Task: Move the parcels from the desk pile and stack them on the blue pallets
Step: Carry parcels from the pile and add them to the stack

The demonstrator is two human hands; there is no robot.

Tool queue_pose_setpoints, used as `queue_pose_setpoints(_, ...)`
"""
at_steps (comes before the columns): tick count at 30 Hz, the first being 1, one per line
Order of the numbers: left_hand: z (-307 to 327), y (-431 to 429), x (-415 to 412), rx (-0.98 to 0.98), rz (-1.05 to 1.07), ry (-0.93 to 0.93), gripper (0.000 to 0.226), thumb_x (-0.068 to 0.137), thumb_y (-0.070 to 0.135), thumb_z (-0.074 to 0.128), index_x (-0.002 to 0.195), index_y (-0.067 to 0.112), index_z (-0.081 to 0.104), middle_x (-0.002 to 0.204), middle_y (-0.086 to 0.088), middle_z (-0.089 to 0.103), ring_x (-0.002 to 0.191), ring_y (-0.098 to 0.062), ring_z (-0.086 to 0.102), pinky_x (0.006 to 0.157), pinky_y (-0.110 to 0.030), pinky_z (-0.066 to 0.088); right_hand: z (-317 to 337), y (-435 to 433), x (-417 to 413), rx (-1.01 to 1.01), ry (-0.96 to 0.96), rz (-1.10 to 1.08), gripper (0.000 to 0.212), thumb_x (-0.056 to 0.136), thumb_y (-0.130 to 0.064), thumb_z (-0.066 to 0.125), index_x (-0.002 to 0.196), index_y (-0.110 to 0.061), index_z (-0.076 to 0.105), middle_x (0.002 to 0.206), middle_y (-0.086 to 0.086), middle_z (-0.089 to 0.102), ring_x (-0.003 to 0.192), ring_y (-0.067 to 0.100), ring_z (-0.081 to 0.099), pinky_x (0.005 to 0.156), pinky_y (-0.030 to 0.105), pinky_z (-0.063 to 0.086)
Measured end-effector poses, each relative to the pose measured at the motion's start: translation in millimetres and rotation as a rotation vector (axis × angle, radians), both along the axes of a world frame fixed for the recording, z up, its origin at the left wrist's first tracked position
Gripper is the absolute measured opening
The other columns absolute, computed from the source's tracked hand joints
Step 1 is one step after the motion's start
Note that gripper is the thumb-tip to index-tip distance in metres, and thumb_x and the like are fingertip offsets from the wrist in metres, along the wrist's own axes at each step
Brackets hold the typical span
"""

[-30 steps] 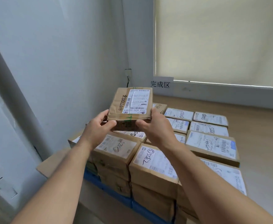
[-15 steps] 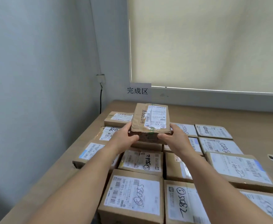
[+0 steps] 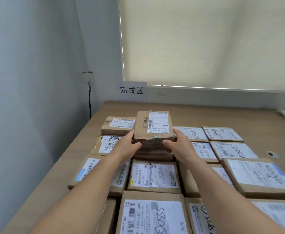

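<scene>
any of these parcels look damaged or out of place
Yes. The held parcel looks battered: its near side, gripped between the left hand and right hand, is crumpled and scuffed. The parcel just in front of it has a wrinkled, smeared label. Nothing else stands out.

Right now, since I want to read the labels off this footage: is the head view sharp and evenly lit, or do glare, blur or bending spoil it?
Head view: soft, even light through the drawn blind, no glare on the held parcel; its big print reads, the fine print is too soft; the wide lens bows the blind's left edge.
</scene>
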State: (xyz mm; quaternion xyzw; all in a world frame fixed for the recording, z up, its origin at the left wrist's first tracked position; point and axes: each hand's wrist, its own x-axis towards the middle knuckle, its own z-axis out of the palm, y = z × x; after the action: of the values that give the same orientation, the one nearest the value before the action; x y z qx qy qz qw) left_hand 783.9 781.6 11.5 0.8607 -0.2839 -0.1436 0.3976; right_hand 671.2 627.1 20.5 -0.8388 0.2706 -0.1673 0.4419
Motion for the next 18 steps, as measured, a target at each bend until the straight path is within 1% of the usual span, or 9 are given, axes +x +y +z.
queue_pose_setpoints(4,2.8,-2.6,-0.2,0.006,-0.009,-0.021,0.045,0.092,0.018,0.052,0.136,0.028,0.043,0.126,0.006,0.058,0.107,-0.013,0.052,0.082,-0.025,0.039,-1.0,3.3,2.5,-0.003,-0.012,-0.028,0.042,0.089,-0.021,0.061,0.129,-0.024,0.048,0.12,-0.005,0.06,0.108,0.014,0.056,0.093,0.036,0.049)
queue_pose_setpoints(7,3.4,-3.7,-0.8,0.012,-0.013,-0.026,0.046,0.092,0.019,0.052,0.137,0.026,0.042,0.128,0.004,0.057,0.109,-0.015,0.053,0.084,-0.026,0.04,-1.8,5.4,-0.1,0.006,-0.002,-0.047,0.04,0.09,-0.021,0.061,0.127,-0.022,0.049,0.12,-0.003,0.061,0.107,0.015,0.056,0.091,0.035,0.049)
queue_pose_setpoints(9,3.5,-2.2,-1.1,-0.006,-0.009,-0.005,0.046,0.091,0.019,0.055,0.135,0.026,0.043,0.128,0.003,0.057,0.109,-0.015,0.052,0.086,-0.027,0.041,-0.4,7.2,-4.0,0.011,0.008,-0.057,0.041,0.088,-0.019,0.062,0.127,-0.021,0.048,0.119,-0.002,0.061,0.107,0.016,0.057,0.092,0.037,0.05)
queue_pose_setpoints(10,4.2,-0.9,-2.5,-0.021,-0.012,0.001,0.046,0.091,0.019,0.056,0.135,0.025,0.044,0.129,0.003,0.056,0.109,-0.014,0.052,0.086,-0.027,0.04,0.4,7.8,-6.6,-0.002,0.013,-0.06,0.043,0.088,-0.018,0.062,0.128,-0.02,0.047,0.12,-0.002,0.06,0.108,0.017,0.057,0.091,0.035,0.049)
queue_pose_setpoints(12,5.5,1.3,-4.6,-0.041,-0.025,-0.016,0.046,0.09,0.019,0.057,0.134,0.025,0.044,0.13,0.004,0.054,0.108,-0.012,0.049,0.086,-0.026,0.038,3.3,9.4,-12.3,-0.065,0.027,-0.072,0.048,0.089,-0.016,0.06,0.134,-0.015,0.043,0.126,0.002,0.055,0.113,0.02,0.053,0.087,0.026,0.043)
queue_pose_setpoints(13,6.4,1.8,-5.6,-0.045,-0.033,-0.042,0.046,0.09,0.02,0.058,0.134,0.024,0.044,0.13,0.004,0.053,0.108,-0.011,0.048,0.085,-0.026,0.037,5.3,10.2,-15.5,-0.108,0.038,-0.084,0.05,0.089,-0.015,0.059,0.136,-0.013,0.041,0.129,0.005,0.051,0.117,0.021,0.05,0.085,0.024,0.039)
queue_pose_setpoints(14,7.6,2.3,-7.0,-0.045,-0.039,-0.08,0.045,0.09,0.021,0.057,0.134,0.024,0.044,0.13,0.004,0.052,0.108,-0.011,0.047,0.086,-0.026,0.036,7.1,11.1,-18.8,-0.156,0.048,-0.098,0.052,0.09,-0.016,0.058,0.138,-0.011,0.038,0.134,0.007,0.048,0.12,0.022,0.047,0.086,0.026,0.037)
queue_pose_setpoints(16,9.7,2.1,-9.8,-0.026,-0.033,-0.182,0.05,0.09,0.025,0.056,0.138,0.022,0.04,0.134,0.004,0.05,0.118,-0.014,0.045,0.095,-0.029,0.038,9.8,12.5,-25.9,-0.247,0.07,-0.12,0.058,0.091,-0.018,0.055,0.143,-0.012,0.032,0.141,0.008,0.041,0.128,0.022,0.04,0.097,0.031,0.036)
queue_pose_setpoints(18,11.4,1.7,-15.4,0.02,-0.031,-0.288,0.061,0.09,0.032,0.054,0.146,0.019,0.031,0.145,0.001,0.041,0.132,-0.018,0.036,0.108,-0.038,0.033,10.9,13.7,-33.6,-0.351,0.089,-0.129,0.059,0.092,-0.022,0.054,0.145,-0.014,0.03,0.143,0.007,0.038,0.13,0.021,0.037,0.101,0.032,0.035)
